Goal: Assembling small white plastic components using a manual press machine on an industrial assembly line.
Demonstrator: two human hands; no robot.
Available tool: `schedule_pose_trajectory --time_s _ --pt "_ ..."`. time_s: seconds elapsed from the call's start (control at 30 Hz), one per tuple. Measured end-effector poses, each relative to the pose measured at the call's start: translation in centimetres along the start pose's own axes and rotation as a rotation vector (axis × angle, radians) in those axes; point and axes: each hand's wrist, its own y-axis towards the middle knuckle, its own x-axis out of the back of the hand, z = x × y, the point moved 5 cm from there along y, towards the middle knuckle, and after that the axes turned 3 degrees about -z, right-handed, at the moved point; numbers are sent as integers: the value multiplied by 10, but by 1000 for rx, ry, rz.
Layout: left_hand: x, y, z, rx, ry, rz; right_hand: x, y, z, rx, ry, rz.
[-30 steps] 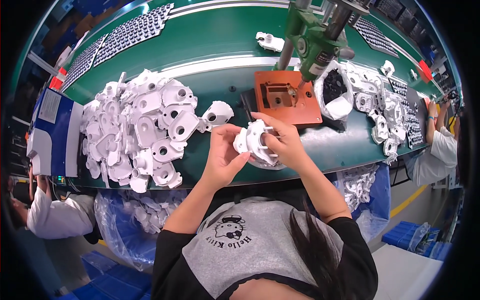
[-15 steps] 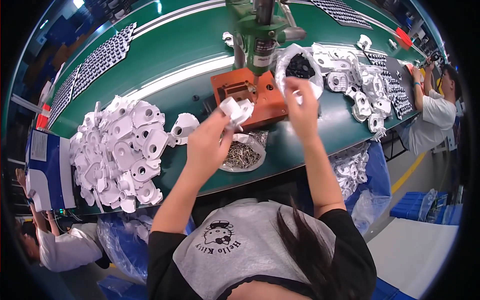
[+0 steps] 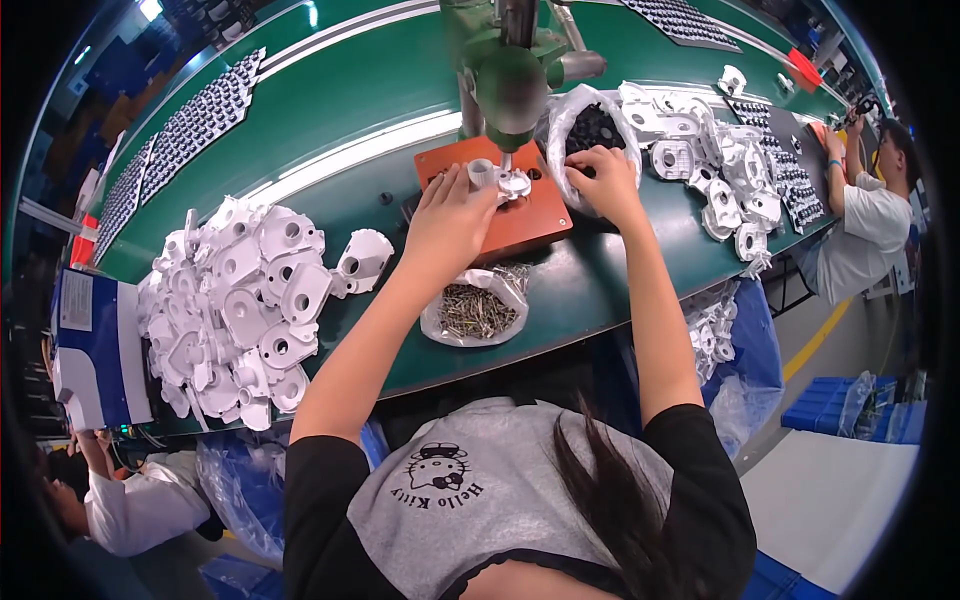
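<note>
My left hand [image 3: 452, 212] grips a white plastic part [image 3: 514, 185] with a short tube. That part rests on the orange fixture block [image 3: 540, 222], beneath the head of a green press [image 3: 508, 92]; the press's thin tip comes down at the part. At the near side of an open plastic bag of small black parts [image 3: 592, 130], my right hand [image 3: 606, 185] is closed, thumb and fingers pinched together. What the pinch holds, if anything, is too small to make out. An open bag of metal screws or pins [image 3: 478, 312] lies just before the fixture.
A large heap of white plastic parts [image 3: 245, 310] covers the left of the green bench, with one loose housing [image 3: 363, 260] beside it. More white parts [image 3: 735, 170] lie at the right, next to black-dotted trays [image 3: 795, 190]. Co-workers sit at both sides.
My left hand has moved forward and set the white part on the orange fixture under the press. My right hand has gone from blurred, over the bag's edge, to a pinch near it.
</note>
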Motion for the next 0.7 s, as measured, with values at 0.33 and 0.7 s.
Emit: schedule_pose_trajectory --time_s 0.33,0.7 --pt "-11 -14 6 -6 2 63 -7 7 -28 -213 611 -102" --pt "-4 -18 9 32 -132 18 -11 6 64 -14 649 106"
